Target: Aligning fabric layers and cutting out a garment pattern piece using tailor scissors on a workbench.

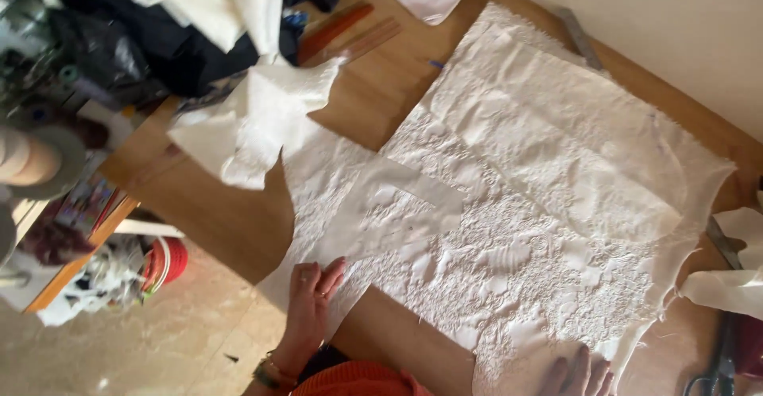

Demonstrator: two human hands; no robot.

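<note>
white lace lies spread across a wooden table, most of its width covered, with smooth paper pattern pieces resting on top of it. the left hand presses flat on the near left edge of the lace, fingers together and open, pinching nothing; bracelets circle the wrist. the right hand shows only in part at the bottom edge, fingers laid flat on the lace near its frayed corner, gripping nothing. a loose white cloth sits at the far left of the table, beside dark fabric heaped behind it. two rulers lie near the far edge. scissors rest at the right, just beside more white scraps. a red bucket stands on the tiled floor below the table.
</note>
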